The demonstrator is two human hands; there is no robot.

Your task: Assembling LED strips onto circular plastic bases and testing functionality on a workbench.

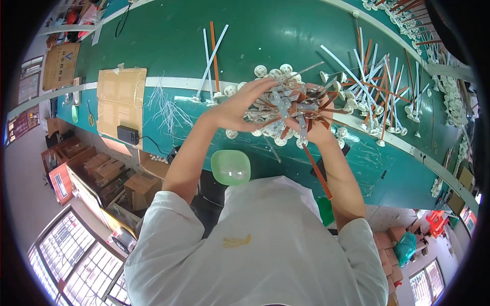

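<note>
Both hands are round a thick bundle of brown and pale flat strips, whose ends point up toward me above the green worktable. My left hand curves along the bundle's left side, fingers reaching toward its far edge. Low on the right side, my right hand grips it, partly hidden by the strips. One long brown strip slants down from the bundle beside my right forearm. White round discs ring the bundle's underside. Two pale strips and a brown strip with white bases stand left of it.
More disc-based strips spread to the right. Near me, a light green bowl sits at the table edge. Leftward lie thin white strands, a cardboard sheet and a black box with a cable. A white rail crosses the table.
</note>
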